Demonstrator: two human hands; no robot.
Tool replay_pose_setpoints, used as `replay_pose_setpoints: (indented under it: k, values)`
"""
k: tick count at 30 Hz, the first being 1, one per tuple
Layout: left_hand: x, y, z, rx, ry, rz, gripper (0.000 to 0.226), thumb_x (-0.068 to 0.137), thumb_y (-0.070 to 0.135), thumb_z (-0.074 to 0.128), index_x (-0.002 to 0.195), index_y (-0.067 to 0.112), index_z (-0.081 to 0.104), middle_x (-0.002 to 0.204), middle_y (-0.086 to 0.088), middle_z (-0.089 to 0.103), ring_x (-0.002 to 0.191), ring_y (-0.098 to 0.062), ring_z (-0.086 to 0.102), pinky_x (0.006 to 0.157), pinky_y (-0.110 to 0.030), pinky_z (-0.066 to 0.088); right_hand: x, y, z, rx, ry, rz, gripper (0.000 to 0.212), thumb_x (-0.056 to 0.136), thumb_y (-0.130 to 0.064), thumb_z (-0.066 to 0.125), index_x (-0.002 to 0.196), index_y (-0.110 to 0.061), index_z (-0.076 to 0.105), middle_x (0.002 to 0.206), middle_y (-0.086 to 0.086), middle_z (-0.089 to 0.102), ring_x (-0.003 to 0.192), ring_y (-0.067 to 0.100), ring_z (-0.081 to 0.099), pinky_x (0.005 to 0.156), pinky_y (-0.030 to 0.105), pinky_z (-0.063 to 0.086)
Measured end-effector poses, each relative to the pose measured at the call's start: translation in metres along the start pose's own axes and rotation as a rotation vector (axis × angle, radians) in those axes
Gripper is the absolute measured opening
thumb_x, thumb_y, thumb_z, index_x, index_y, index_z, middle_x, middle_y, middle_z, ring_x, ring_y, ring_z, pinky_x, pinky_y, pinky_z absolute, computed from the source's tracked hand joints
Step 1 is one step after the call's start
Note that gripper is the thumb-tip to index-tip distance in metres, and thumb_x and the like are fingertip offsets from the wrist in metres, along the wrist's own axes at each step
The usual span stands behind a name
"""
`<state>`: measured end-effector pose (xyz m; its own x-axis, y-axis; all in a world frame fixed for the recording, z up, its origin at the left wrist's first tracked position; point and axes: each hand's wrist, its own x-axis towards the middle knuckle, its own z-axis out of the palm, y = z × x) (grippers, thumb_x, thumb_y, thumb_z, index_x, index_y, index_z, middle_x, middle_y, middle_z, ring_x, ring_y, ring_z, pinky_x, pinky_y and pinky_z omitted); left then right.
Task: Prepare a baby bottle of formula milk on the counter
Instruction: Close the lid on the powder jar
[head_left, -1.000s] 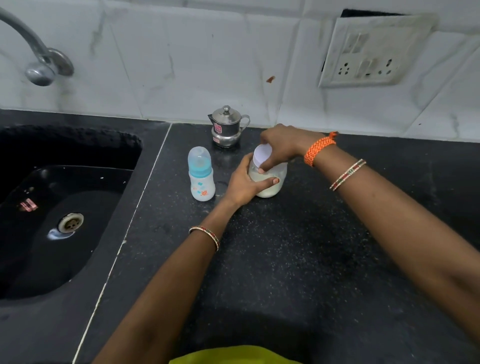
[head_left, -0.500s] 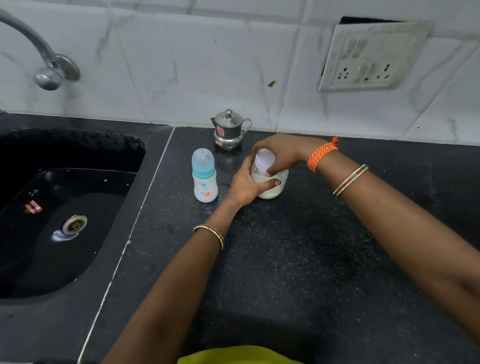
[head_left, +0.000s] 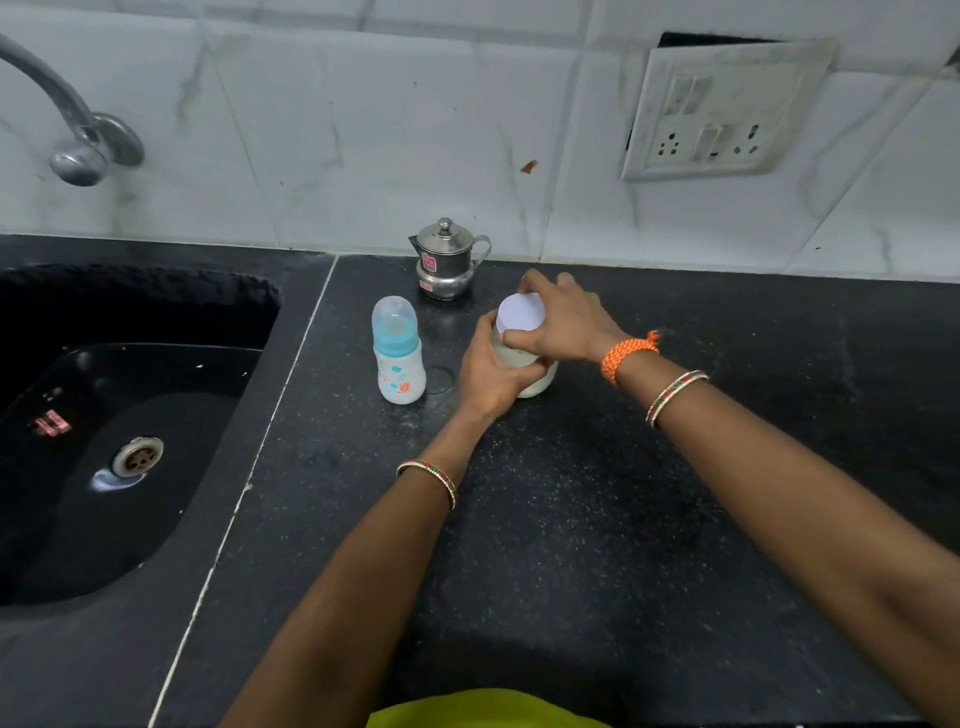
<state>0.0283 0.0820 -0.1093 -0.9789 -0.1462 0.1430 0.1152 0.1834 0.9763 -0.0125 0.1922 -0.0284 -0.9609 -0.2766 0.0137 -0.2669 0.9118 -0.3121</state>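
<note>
Gripping the jar (head_left: 535, 382) two-handed, baby bottle (head_left: 397, 358) just beside.

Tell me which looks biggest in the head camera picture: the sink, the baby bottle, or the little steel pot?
1. Sink, by far the biggest.
2. Baby bottle and steel pot look about alike; the bottle seems a bit taller, but the pot stands farther back, so I won't rank them.

One head-worn wide-angle view looked forward and down, close over the worktop (head_left: 597, 519), toward the tiled wall (head_left: 363, 130).
</note>
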Motion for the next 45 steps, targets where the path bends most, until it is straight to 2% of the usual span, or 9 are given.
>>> replay_pose_setpoints:
  k: [4, 9, 13, 21, 32, 35, 38, 42, 45]
  values:
    - [-0.006, -0.001, 0.003, -0.023, 0.012, 0.009, 0.088, 0.059, 0.03, 0.085, 0.134, 0.028, 0.04, 0.129, 0.006, 0.056, 0.116, -0.01, 0.053, 0.099, -0.033, 0.046, -0.001, -0.005, 0.005, -0.053, 0.044, 0.06, 0.068, 0.068, -0.061, 0.062, 0.125, -0.027, 0.044, 0.115, 0.012, 0.048, 0.099, 0.041, 0.056, 0.074, 0.036, 0.039]
    - [0.003, -0.005, -0.029, 0.025, -0.251, -0.033, 0.111, 0.074, 0.011, 0.078, 0.15, 0.028, -0.001, 0.157, -0.007, 0.023, 0.141, -0.022, 0.028, 0.111, -0.034, 0.027, 0.023, -0.001, -0.032, 0.027, -0.157, 0.059, 0.067, 0.072, -0.053, 0.069, 0.13, -0.026, 0.049, 0.132, 0.004, 0.053, 0.103, 0.025, 0.056, 0.071, 0.032, 0.052]
    - [0.013, 0.011, -0.054, -0.05, -0.142, 0.001, 0.084, 0.084, -0.014, 0.052, 0.149, 0.023, 0.013, 0.151, -0.009, 0.032, 0.134, -0.03, 0.04, 0.099, -0.027, 0.041, 0.047, 0.007, -0.057, 0.109, -0.177, 0.097, 0.067, 0.068, -0.042, 0.077, 0.128, -0.028, 0.05, 0.129, 0.003, 0.05, 0.087, 0.02, 0.052, 0.045, 0.023, 0.045]
    - [0.046, 0.101, -0.083, -0.17, -0.008, 0.245, 0.059, 0.083, -0.018, 0.041, 0.124, 0.022, 0.052, 0.126, -0.002, 0.059, 0.111, -0.014, 0.063, 0.093, -0.023, 0.05, 0.114, 0.008, -0.067, -0.123, -0.234, 0.018, 0.074, 0.072, -0.021, 0.079, 0.136, -0.025, 0.043, 0.147, 0.009, 0.038, 0.127, 0.032, 0.041, 0.091, 0.036, 0.042]
    - [0.069, 0.076, -0.139, -0.065, 0.057, 0.11, 0.044, 0.087, -0.017, 0.039, 0.115, 0.01, 0.059, 0.113, -0.005, 0.064, 0.104, -0.015, 0.063, 0.083, -0.02, 0.052, 0.157, 0.015, -0.052, -0.183, -0.261, 0.046, 0.074, 0.079, -0.021, 0.071, 0.143, -0.022, 0.034, 0.149, 0.011, 0.035, 0.132, 0.033, 0.037, 0.104, 0.042, 0.037]
    - [0.063, 0.057, -0.154, -0.062, 0.105, 0.03, 0.039, 0.088, -0.015, 0.041, 0.115, 0.006, 0.06, 0.112, -0.005, 0.064, 0.099, -0.014, 0.063, 0.078, -0.023, 0.051, 0.131, 0.0, -0.045, -0.26, -0.047, 0.075, 0.073, 0.081, -0.029, 0.066, 0.143, -0.019, 0.03, 0.141, 0.016, 0.037, 0.129, 0.039, 0.034, 0.1, 0.049, 0.037]
    - [0.047, 0.031, -0.163, -0.033, 0.126, -0.103, 0.035, 0.088, -0.013, 0.045, 0.112, 0.005, 0.061, 0.107, -0.008, 0.065, 0.093, -0.016, 0.062, 0.072, -0.027, 0.051, 0.083, -0.029, -0.01, 0.131, 0.166, -0.104, 0.053, 0.079, -0.015, 0.059, 0.13, -0.013, 0.045, 0.129, 0.014, 0.048, 0.119, 0.033, 0.044, 0.095, 0.044, 0.042]
    - [0.017, -0.007, -0.157, 0.051, 0.001, -0.213, 0.036, 0.081, -0.023, 0.048, 0.115, -0.011, 0.055, 0.085, -0.006, 0.063, 0.06, 0.001, 0.063, 0.052, -0.017, 0.05, 0.017, -0.064, 0.056, 0.483, -0.172, -0.175, 0.069, 0.076, -0.014, 0.07, 0.139, -0.013, 0.041, 0.142, 0.01, 0.046, 0.129, 0.023, 0.045, 0.106, 0.033, 0.038]
    - [0.003, -0.023, -0.151, 0.03, 0.025, -0.245, 0.034, 0.082, -0.024, 0.047, 0.114, -0.016, 0.052, 0.082, -0.004, 0.061, 0.058, 0.006, 0.063, 0.057, -0.014, 0.052, -0.01, -0.083, 0.094, 0.722, -0.193, -0.135, 0.067, 0.075, -0.015, 0.077, 0.134, -0.011, 0.045, 0.134, 0.009, 0.055, 0.121, 0.022, 0.054, 0.103, 0.037, 0.044]
